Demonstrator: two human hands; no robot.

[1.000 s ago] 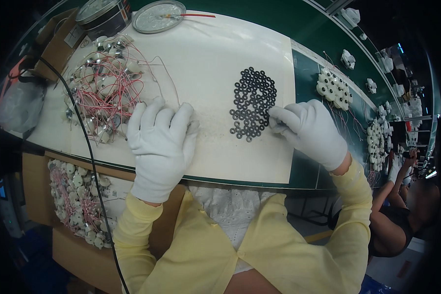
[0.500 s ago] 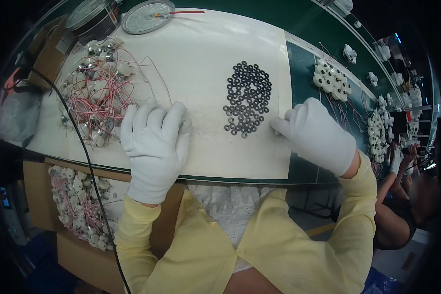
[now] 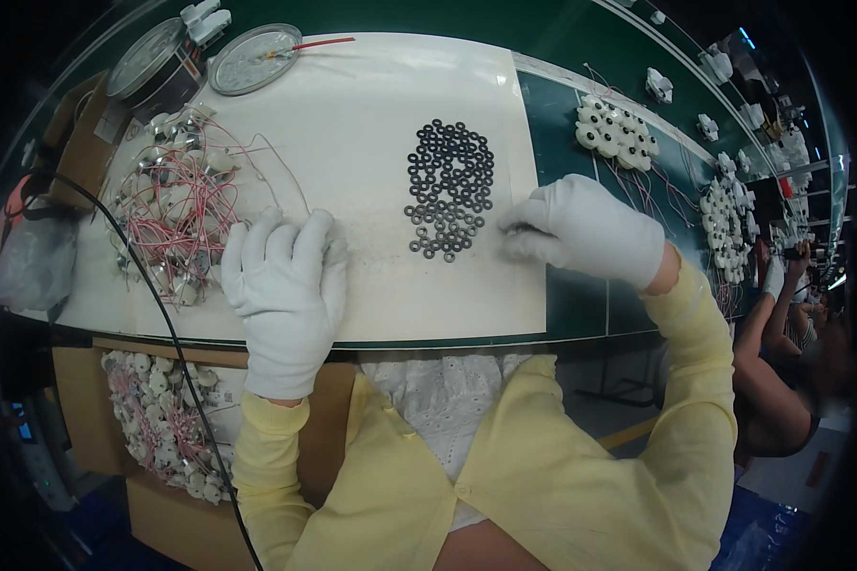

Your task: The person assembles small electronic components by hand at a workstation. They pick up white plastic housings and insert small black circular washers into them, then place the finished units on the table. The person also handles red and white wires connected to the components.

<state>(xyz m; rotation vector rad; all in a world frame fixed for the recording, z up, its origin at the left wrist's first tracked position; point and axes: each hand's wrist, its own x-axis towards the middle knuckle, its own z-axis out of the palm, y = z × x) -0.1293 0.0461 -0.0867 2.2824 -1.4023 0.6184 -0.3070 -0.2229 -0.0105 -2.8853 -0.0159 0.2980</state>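
My left hand [image 3: 286, 295], in a white glove, rests palm down on the white board, fingers stretched out and nothing visible in them. Beside its fingertips lies a heap of small white-and-metal parts with tangled red and white wires [image 3: 176, 209]. My right hand [image 3: 586, 233], also gloved in white, has its fingers curled and pressed together just right of a patch of small dark rings [image 3: 452, 167]. Whatever its fingertips hold, if anything, is hidden. The rings lie flat in one layer, apart from both hands.
A black cable [image 3: 152, 276] hangs across the left side. A can [image 3: 157, 71] and a round lid [image 3: 252, 59] with a red stick stand at the far left. White parts with dark centres [image 3: 617, 133] sit on the green surface. A cardboard box [image 3: 86, 409] holds more wired parts below.
The view has shifted, so the table things appear further left. My right hand stays beside the rings, its fingers still curled. My left hand remains flat by the wired heap.
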